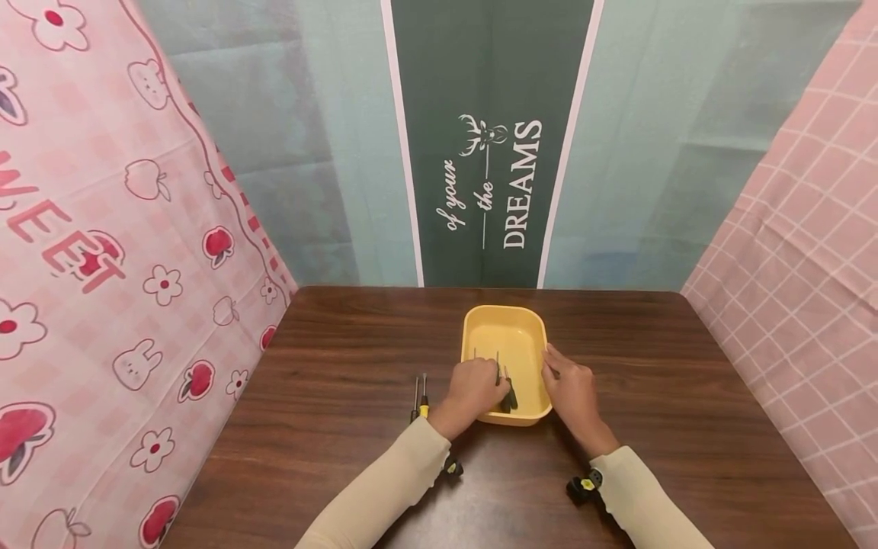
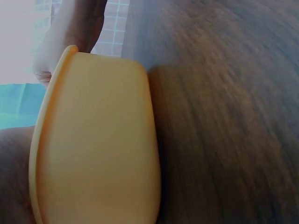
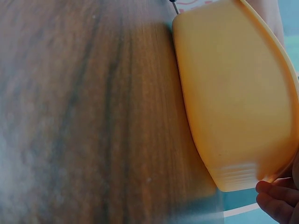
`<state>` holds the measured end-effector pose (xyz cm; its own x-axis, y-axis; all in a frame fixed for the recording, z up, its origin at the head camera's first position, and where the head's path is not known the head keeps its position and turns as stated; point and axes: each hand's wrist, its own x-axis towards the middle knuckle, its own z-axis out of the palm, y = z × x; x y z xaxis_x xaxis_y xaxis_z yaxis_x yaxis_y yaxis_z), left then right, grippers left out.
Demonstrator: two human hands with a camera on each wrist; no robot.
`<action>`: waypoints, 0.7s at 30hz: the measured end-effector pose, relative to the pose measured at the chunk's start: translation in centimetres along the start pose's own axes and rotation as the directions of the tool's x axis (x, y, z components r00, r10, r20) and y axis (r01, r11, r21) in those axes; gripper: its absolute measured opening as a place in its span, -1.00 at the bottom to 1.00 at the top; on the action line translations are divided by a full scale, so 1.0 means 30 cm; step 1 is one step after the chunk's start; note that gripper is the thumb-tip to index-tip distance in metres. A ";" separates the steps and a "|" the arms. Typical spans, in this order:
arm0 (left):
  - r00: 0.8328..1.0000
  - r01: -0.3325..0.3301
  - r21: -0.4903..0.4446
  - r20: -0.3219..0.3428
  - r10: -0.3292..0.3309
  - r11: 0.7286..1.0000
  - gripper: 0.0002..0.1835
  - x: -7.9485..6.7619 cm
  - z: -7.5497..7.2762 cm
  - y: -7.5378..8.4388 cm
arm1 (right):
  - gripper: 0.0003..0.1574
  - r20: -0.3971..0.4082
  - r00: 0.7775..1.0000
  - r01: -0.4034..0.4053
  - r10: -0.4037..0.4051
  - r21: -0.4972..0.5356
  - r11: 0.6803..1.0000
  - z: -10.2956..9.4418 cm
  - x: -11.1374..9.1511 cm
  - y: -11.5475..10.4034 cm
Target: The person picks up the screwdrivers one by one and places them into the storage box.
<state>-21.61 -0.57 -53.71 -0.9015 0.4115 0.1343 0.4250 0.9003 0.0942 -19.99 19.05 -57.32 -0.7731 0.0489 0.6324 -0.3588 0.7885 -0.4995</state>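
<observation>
A yellow plastic box (image 1: 528,343) stands on the brown table with several screwdrivers (image 1: 511,396) in its near left part. My left hand (image 1: 478,386) reaches over the box's left rim, its fingers curled down round a screwdriver; the hand hides most of it, and thin shafts stick out beyond. My right hand (image 1: 573,387) grips the box's right wall at the rim, and its fingertips (image 3: 268,191) show against the outer wall in the right wrist view. The left wrist view is filled mostly by the box's outside (image 2: 98,140).
Two more screwdrivers, one black-handled (image 1: 414,396) and one yellow and black (image 1: 424,400), lie left of the box, partly behind the left forearm. The wood-grain table (image 1: 329,358) reaches back to a printed curtain (image 1: 480,76). Pink cloths hang on both sides.
</observation>
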 end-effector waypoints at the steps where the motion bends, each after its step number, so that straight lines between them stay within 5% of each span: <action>1: 1.000 0.002 0.001 -0.002 -0.002 1.000 -0.61 0.000 0.002 0.001 | -0.69 0.000 1.000 0.001 -0.001 0.002 1.000 0.001 0.000 0.000; 21: 1.000 0.003 0.019 0.009 -0.003 1.000 -0.56 0.003 0.007 0.011 | -0.70 0.007 1.000 -0.014 0.014 0.006 1.000 -0.008 0.006 -0.008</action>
<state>-21.55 -0.20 -53.88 -0.9034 0.4102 0.1249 0.4209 0.9039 0.0758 -19.92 19.02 -56.95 -0.7816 0.0553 0.6213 -0.3515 0.7838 -0.5120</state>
